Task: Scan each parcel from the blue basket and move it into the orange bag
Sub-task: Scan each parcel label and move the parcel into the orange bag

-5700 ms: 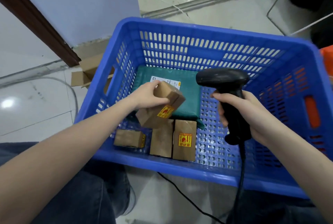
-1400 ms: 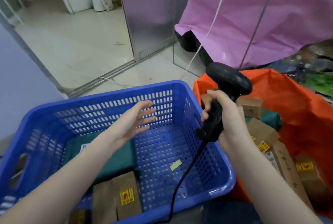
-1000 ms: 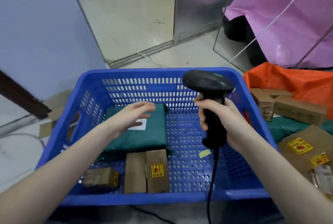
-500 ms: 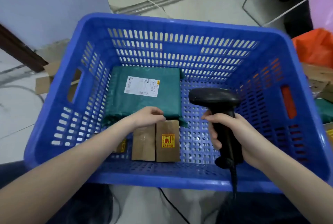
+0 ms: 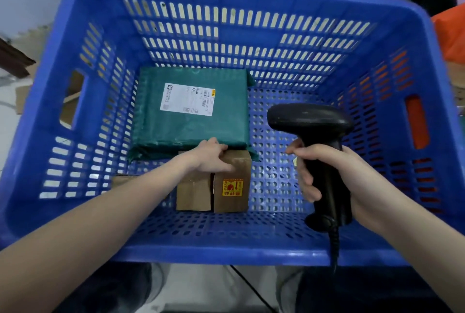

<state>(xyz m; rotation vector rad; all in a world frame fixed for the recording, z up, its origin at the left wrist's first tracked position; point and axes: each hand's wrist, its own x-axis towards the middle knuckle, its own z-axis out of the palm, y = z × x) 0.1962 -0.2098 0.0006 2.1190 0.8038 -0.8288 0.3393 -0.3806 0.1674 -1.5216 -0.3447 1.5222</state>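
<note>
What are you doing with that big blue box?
A person is scanning parcels. The right hand grips a black scanner over the blue basket. The left hand reaches in and takes hold of a small brown box with a yellow sticker. Another brown box lies beside it, and a flat green parcel lies behind them. A bit of the orange bag, where scanned parcels go, shows at the right edge.

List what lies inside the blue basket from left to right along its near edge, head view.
Small cardboard box half hidden behind the forearm → plain cardboard box → cardboard box with the yellow sticker, under the left hand → black barcode scanner in the right hand.
</note>
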